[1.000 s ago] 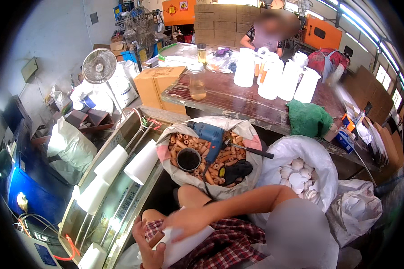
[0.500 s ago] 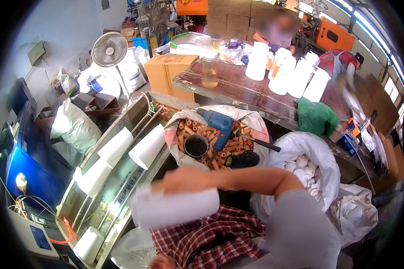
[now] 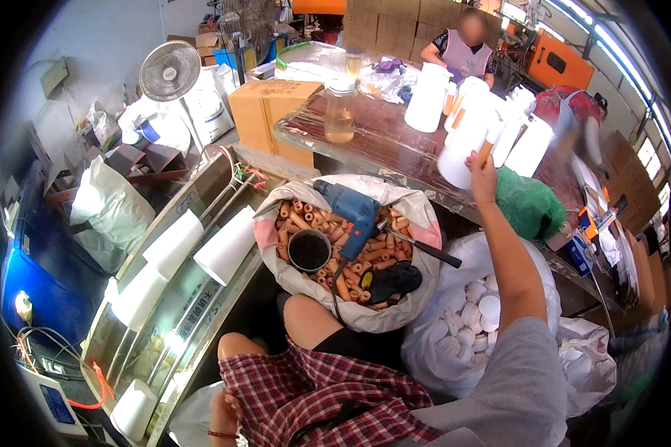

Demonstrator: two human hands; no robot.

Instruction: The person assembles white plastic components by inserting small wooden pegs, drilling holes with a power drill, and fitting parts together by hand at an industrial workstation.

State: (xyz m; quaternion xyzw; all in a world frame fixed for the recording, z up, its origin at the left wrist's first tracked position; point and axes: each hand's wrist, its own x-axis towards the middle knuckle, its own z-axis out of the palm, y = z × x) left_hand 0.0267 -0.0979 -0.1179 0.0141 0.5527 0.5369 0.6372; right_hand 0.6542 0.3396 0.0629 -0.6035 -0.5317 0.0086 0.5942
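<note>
My right hand (image 3: 482,177) reaches out to the dark red table and is closed round the brown handle (image 3: 487,149) of a white jug (image 3: 455,162). The jug stands near the table's edge, beside several similar white jugs (image 3: 427,100). Low in the view, my left hand (image 3: 227,408) is beside the checked cloth (image 3: 313,384) on my lap. Its fingers are curled, and whatever they may hold is hidden. To my left, several white tapered cylinders (image 3: 226,246) rest on metal rods over a wooden trough (image 3: 235,277).
A sack (image 3: 384,316) of brown handles stands before me, with a blue drill (image 3: 350,208) and a black cup (image 3: 309,249) on top. Right of it is a plastic bag (image 3: 425,357) of white round pieces. A green bag (image 3: 528,205) lies by the jugs. Two people are beyond the table.
My right hand has swung the white jug from above my lap, right and forward to the table. My left hand has moved left and up into fuller view.
</note>
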